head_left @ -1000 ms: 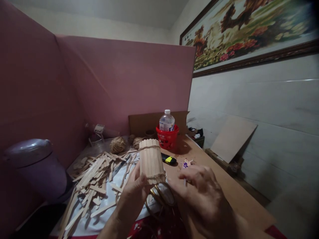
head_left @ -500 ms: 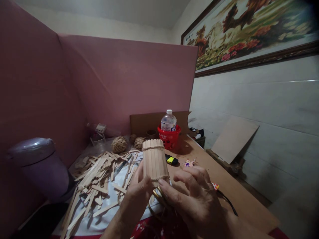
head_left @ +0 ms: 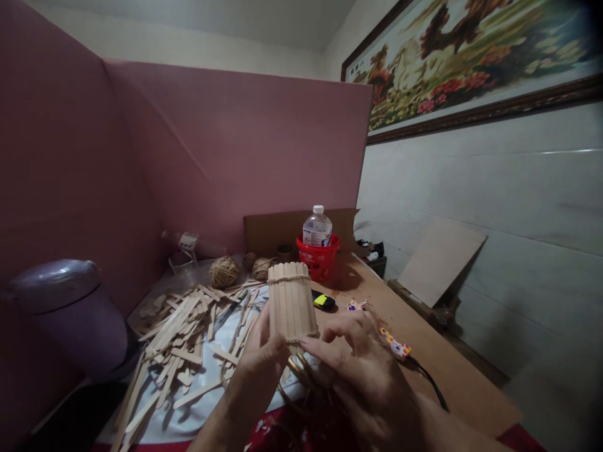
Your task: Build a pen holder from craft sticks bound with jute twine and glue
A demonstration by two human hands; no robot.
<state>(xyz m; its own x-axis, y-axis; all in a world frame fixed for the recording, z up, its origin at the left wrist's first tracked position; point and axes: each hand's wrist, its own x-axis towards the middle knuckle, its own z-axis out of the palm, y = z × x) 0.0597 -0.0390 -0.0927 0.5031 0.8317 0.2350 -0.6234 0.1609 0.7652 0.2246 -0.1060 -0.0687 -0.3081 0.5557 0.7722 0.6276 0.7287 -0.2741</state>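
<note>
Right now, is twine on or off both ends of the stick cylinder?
On: one twine band crosses the stick cylinder near its top, another near its bottom, by the right hand's fingertip. The far side is hidden.

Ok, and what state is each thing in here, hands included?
Stick cylinder, held, twine across it near both ends.
Left hand, gripping the cylinder.
Right hand, index fingertip at the cylinder's lower end.
Bottle, capped, upright in the bucket.
Bucket, upright.
Bin, lid shut.
Loose sticks, heaped.
Twine balls, wound.
</note>
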